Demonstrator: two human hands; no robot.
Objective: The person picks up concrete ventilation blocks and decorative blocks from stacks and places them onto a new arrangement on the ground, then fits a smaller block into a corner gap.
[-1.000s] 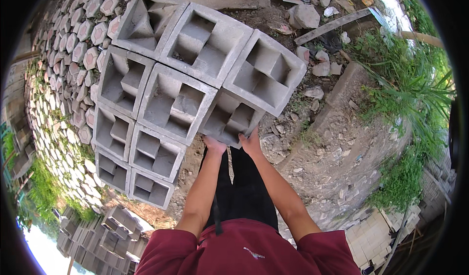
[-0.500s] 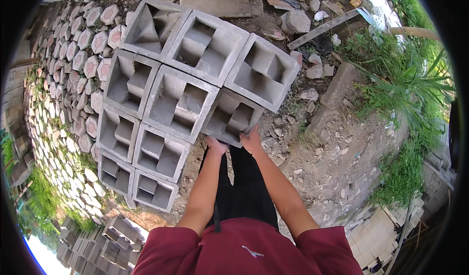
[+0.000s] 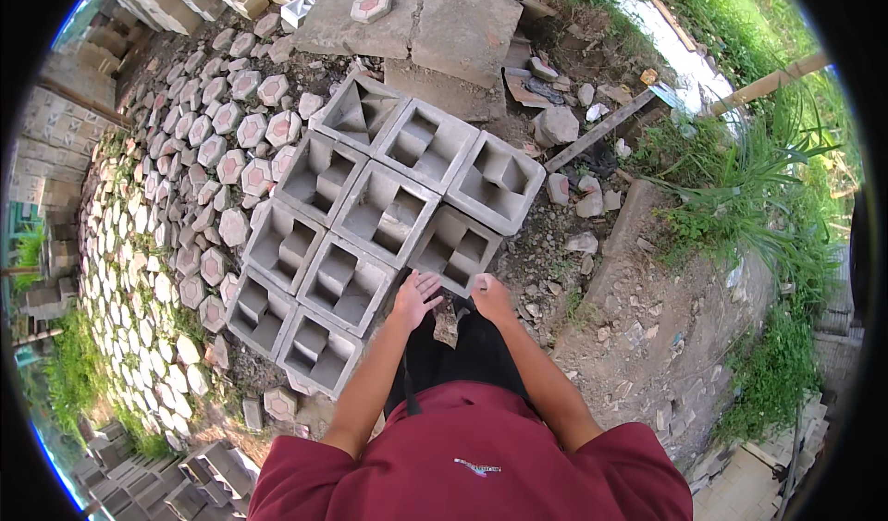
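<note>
Two dark red sleeves [image 3: 303, 470] are seen nearest, above black trousers [image 3: 476, 355]. The left hand [image 3: 415, 301] is held with its palm turned up and its fingers released and spread, at the near left corner of a grey concrete block [image 3: 455, 251]. The right hand [image 3: 491, 296] is placed at the near right corner, its fingers curled; whether the block is grasped by them cannot be told. The block is set at the near right side of a cluster, next to nine other hollow blocks [image 3: 387, 208], all turned with their openings upward. To the right, broken stones [image 3: 589, 204] are scattered over the dirt. To the left, the ground is covered by hexagonal paving stones [image 3: 252, 131]. Farther off, a cracked slab [image 3: 361, 24] is topped by one hexagonal stone [image 3: 371, 6].
</note>
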